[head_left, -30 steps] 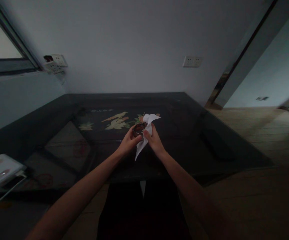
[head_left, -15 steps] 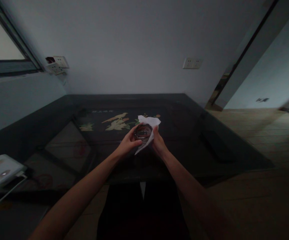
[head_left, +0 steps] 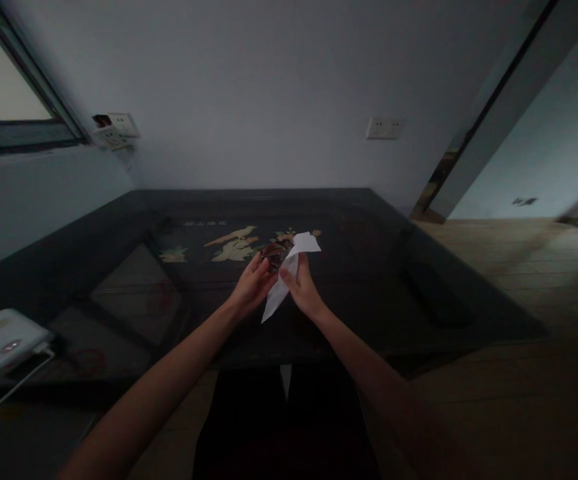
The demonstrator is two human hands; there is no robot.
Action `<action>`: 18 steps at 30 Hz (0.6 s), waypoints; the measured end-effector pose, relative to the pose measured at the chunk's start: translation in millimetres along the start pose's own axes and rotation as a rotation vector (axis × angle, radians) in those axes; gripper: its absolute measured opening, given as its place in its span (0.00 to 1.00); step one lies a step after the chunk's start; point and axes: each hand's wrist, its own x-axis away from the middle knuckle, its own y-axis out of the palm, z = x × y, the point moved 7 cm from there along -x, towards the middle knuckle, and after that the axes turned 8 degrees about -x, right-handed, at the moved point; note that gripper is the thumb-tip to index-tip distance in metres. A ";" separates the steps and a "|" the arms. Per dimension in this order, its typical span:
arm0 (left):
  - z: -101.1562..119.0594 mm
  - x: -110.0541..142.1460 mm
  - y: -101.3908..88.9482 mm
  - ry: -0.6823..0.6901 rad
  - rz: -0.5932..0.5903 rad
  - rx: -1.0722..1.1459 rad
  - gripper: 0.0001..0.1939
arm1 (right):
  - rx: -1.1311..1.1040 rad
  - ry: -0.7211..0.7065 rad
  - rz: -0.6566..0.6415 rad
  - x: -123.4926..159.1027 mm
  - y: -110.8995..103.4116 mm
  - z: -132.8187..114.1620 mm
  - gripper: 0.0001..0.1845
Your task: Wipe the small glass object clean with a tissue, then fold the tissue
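Observation:
A small, dark, clear glass vessel [head_left: 273, 255] is held above the tabletop, with fingers of my left hand [head_left: 253, 285] closed around its near left side. I cannot tell whether it is a cup or an ashtray. My right hand [head_left: 303, 287] pinches a white paper tissue [head_left: 279, 293] between thumb and fingers, pressing it to the right side of the glass. The tissue's top corner sticks up past my right fingers, and its long tip hangs down between both hands. The tissue and fingers hide part of the glass.
Beneath my hands is a dark glossy table [head_left: 359, 293] with an inlaid bird-and-flower picture [head_left: 233, 245]. A flat black object [head_left: 436, 293] lies on the right. On the left sits a white device [head_left: 9, 341] with a cable. Wall sockets [head_left: 385, 128] are behind the table.
The glass has tilted and turned in my left hand, so its round opening no longer faces me. My right hand and the tissue have shifted left across it; the tissue is folded narrower.

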 end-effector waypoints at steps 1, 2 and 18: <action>0.1 -0.1 0.8 0.007 0.000 -0.013 0.27 | 0.023 -0.022 0.007 0.7 0.0 -2.6 0.38; 0.4 -0.1 1.8 0.016 -0.002 -0.030 0.27 | 0.030 -0.042 0.009 1.3 0.3 -4.5 0.38; -1.4 5.1 12.1 0.035 -0.093 -0.202 0.39 | -0.349 0.189 0.105 -4.3 -13.0 18.4 0.34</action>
